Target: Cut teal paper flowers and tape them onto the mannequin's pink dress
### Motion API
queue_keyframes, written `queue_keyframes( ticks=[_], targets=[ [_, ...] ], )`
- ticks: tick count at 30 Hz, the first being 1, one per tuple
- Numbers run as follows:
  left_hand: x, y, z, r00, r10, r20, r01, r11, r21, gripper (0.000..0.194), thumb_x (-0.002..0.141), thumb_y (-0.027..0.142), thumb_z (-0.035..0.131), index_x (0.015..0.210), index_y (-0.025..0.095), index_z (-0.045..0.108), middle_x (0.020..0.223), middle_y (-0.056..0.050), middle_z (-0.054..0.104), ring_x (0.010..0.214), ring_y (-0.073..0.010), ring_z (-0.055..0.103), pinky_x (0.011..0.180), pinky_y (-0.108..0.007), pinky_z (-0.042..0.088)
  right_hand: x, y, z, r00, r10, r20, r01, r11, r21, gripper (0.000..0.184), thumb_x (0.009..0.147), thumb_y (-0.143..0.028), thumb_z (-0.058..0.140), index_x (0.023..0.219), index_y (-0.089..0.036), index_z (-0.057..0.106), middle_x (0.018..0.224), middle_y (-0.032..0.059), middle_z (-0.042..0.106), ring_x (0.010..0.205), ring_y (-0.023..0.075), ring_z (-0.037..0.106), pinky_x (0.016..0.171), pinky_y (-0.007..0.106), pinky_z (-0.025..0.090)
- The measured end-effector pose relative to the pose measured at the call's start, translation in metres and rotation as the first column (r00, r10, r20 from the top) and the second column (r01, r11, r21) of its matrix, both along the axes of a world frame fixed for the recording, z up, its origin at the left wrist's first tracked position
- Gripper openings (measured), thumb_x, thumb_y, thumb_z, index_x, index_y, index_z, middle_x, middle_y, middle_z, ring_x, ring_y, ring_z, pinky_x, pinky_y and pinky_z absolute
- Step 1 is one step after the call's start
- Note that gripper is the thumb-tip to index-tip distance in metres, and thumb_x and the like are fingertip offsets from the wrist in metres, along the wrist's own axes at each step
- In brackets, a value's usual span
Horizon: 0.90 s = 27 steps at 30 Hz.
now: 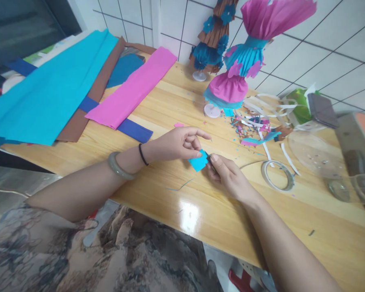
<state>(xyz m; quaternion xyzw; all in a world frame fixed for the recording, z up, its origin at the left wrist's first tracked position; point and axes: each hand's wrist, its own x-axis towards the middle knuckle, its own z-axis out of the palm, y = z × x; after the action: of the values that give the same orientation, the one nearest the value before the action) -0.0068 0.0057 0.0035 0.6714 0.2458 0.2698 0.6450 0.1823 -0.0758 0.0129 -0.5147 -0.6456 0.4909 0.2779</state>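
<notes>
Head view: the blue paper [197, 164] is above the bench's [158, 207] near middle, its left edge pinched by the left hand [187, 142]. The right hand [223, 172] grips a dark tool [209, 158], perhaps scissors, at the paper's right edge. With the left thumb so near, a slip could nick it; a loose pinch could let the paper twist and tear. Farther right, the tape [278, 175] might get knocked by a swinging right forearm.

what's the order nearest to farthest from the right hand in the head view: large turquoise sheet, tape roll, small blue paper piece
1. Small blue paper piece: just left of the right hand
2. Tape roll: off to its right
3. Large turquoise sheet: well over to its left
</notes>
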Motion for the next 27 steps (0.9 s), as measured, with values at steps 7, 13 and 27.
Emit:
queue_keyframes(
  ticks=[7, 13, 27],
  targets=[
    [-0.0002, 0.0003, 0.0003, 1.000, 0.014, 0.001, -0.014, 1.000, 0.012, 0.050, 0.071, 0.017, 0.070, 0.118, 0.012, 0.053, 0.078, -0.001, 0.060, 0.065, -0.0073, 0.059, 0.063, -0.020, 0.049, -0.0002, 0.0010, 0.0003, 1.000, 0.003, 0.017, -0.003, 1.000, 0.006, 0.046, 0.094, -0.056, 0.030, 0.067, -0.020, 0.041, 0.056, -0.0041, 0.035, 0.051, 0.0112, 0.031, 0.052, 0.026, 0.028],
    [-0.0010, 0.0007, 0.0005, 0.999, -0.021, 0.040, 0.022, 0.999, -0.024, 0.048, 0.076, 0.018, 0.066, 0.120, 0.012, 0.050, 0.079, -0.002, 0.063, 0.068, -0.0088, 0.061, 0.063, -0.020, 0.049, 0.0005, 0.0002, -0.0008, 1.000, 0.002, 0.004, -0.002, 1.000, 0.004, 0.046, 0.093, -0.056, 0.030, 0.066, -0.020, 0.040, 0.056, -0.0041, 0.035, 0.051, 0.0113, 0.031, 0.052, 0.026, 0.028],
    [-0.0009, -0.0014, 0.0056, 0.999, -0.017, 0.040, 0.018, 0.999, -0.030, 0.049, 0.076, 0.015, 0.064, 0.122, 0.011, 0.049, 0.075, 0.000, 0.062, 0.065, -0.0082, 0.060, 0.064, -0.020, 0.048, 0.0014, 0.0005, -0.0018, 1.000, 0.000, -0.008, 0.000, 1.000, -0.003, 0.047, 0.094, -0.056, 0.030, 0.065, -0.020, 0.040, 0.056, -0.0044, 0.035, 0.051, 0.0108, 0.032, 0.052, 0.027, 0.028]
  ],
)
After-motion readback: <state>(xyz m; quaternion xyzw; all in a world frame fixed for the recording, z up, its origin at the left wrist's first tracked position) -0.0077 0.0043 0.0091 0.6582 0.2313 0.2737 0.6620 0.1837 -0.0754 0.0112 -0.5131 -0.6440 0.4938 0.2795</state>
